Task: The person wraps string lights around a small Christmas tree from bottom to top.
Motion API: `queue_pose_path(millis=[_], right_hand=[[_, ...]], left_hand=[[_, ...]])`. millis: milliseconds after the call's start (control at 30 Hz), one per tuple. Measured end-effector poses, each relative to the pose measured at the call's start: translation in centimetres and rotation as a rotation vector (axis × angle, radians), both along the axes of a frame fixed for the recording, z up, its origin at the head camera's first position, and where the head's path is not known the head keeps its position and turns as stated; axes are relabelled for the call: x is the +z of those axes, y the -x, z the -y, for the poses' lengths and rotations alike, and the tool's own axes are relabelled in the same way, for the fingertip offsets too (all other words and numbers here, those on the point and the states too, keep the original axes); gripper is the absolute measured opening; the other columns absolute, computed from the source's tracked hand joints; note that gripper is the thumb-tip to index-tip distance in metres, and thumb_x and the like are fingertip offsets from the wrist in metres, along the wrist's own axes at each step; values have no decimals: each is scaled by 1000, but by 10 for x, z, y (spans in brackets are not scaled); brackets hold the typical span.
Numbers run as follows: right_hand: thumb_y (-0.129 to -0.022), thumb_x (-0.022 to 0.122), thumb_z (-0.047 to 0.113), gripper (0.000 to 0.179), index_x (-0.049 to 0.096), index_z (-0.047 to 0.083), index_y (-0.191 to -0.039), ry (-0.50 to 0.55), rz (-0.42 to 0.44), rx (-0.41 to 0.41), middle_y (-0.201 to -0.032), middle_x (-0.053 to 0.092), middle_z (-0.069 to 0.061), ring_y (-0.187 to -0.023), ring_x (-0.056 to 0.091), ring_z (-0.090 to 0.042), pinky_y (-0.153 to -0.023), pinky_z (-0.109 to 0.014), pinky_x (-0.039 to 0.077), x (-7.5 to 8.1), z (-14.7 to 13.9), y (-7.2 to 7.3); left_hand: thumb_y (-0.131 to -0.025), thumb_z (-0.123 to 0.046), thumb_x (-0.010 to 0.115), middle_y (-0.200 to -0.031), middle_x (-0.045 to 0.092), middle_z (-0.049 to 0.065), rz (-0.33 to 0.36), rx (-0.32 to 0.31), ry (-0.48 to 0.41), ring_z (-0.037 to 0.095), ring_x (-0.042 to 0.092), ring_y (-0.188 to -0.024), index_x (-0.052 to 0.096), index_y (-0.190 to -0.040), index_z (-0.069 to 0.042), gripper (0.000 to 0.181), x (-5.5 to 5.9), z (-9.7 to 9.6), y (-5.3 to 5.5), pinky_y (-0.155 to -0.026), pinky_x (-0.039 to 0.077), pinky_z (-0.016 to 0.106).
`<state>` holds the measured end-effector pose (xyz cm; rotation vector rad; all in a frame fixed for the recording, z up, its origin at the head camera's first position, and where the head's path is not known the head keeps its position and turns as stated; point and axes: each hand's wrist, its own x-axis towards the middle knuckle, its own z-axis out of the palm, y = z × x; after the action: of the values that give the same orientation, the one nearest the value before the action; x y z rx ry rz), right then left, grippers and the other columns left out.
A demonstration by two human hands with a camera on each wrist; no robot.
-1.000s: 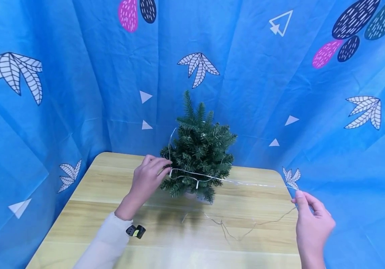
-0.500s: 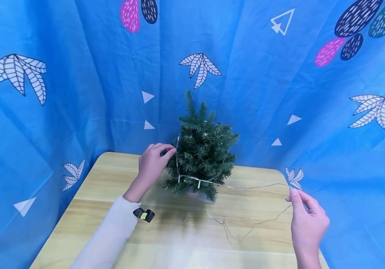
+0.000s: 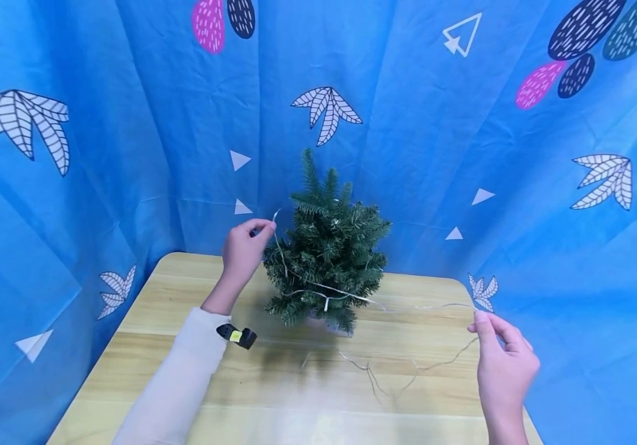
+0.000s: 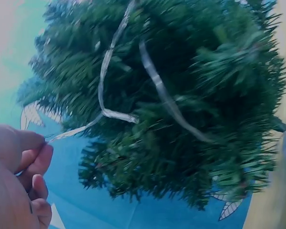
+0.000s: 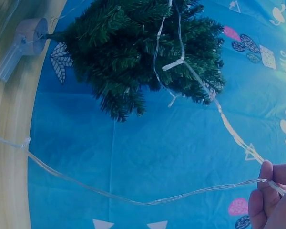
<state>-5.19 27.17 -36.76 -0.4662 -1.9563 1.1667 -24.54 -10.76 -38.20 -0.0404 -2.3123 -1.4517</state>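
Observation:
A small green artificial Christmas tree (image 3: pixel 332 253) stands on the table, with a clear-wired string of lights (image 3: pixel 352 295) looped across its front. At the tree's left side my left hand (image 3: pixel 246 247) pinches the light string between thumb and finger. In the left wrist view the pinched wire (image 4: pixel 74 132) runs from the fingertips into the branches. Right of the tree, my right hand (image 3: pixel 504 364) pinches another stretch of the same string. One length (image 5: pixel 229 126) slants from it to the tree, while a second length (image 5: pixel 148 202) sags toward the table.
The wooden table (image 3: pixel 146 358) has loose wire (image 3: pixel 371 369) lying in front of the tree. A blue patterned curtain (image 3: pixel 407 154) hangs close behind and at both sides. The tree's round base (image 5: pixel 35 36) shows in the right wrist view. A black band sits at the left sleeve.
My left hand has gone up along the tree's left side, then a little outward to the left, drawing the wire with it. My right hand has shifted slightly left, still pinching the string.

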Motion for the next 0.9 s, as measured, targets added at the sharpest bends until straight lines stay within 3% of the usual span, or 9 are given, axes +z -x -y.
queue_pose_path(millis=[67,133,267,400,500,633,700,800,900], right_hand=[[-92,75,32,29,78,3,-88,0,6,2,-83,67,25,-104,52,-1,-89,-22,31,0,1,0],[-92,76,32,29,78,3,-87,3,11,4,-83,68,25,-104,52,-1,-89,-23,31,-1,2,1],[-92,76,33,30,78,4,-87,9,23,8,-85,69,24,-105,52,-1,-91,-23,31,-1,4,1],[-92,76,33,30,78,4,-86,4,28,10,-87,69,24,-105,52,-1,-89,-23,31,-1,5,0],[-92,75,33,29,78,4,-86,4,20,12,-85,69,24,-105,52,-1,-88,-23,32,-1,6,0],[-92,76,32,29,78,4,-87,11,14,15,-83,69,23,-105,52,-2,-88,-22,32,0,8,0],[-92,76,33,29,78,4,-87,14,13,17,-83,69,22,-105,53,-2,-87,-22,32,0,8,0],[-91,76,33,29,78,4,-87,16,10,21,-82,69,21,-106,53,-3,-88,-21,33,1,9,0],[-92,76,31,28,78,4,-87,10,-2,26,-81,69,21,-105,53,-3,-89,-21,32,3,8,0]], left_hand=[[-95,-49,65,-84,70,3,22,41,-26,22,56,-65,78,-105,-22,33,2,5,6,-55,41,35],[-95,-47,64,-95,74,2,67,85,-29,23,62,-76,77,-105,-20,32,2,10,11,-69,46,42],[-96,-41,61,-106,73,4,192,130,-10,28,63,-96,74,-102,-17,28,-4,22,20,-97,38,57],[-96,-40,60,-109,70,7,311,74,46,31,61,-100,72,-104,-15,29,-12,31,23,-103,33,61],[-97,-44,59,-115,70,8,369,-20,102,31,60,-105,72,-108,-15,34,-15,35,24,-102,32,62],[-98,-51,59,-127,68,8,387,-149,124,33,58,-118,73,-115,-15,41,-16,37,25,-101,32,62],[-97,-54,59,-131,66,8,383,-183,107,33,56,-123,73,-118,-16,45,-16,36,23,-102,31,63],[-95,-60,59,-132,66,7,365,-182,97,32,56,-125,71,-121,-18,51,-15,36,19,-100,36,60],[-94,-65,57,-126,69,3,306,-120,113,28,60,-116,71,-122,-21,54,-12,33,9,-94,38,55]])
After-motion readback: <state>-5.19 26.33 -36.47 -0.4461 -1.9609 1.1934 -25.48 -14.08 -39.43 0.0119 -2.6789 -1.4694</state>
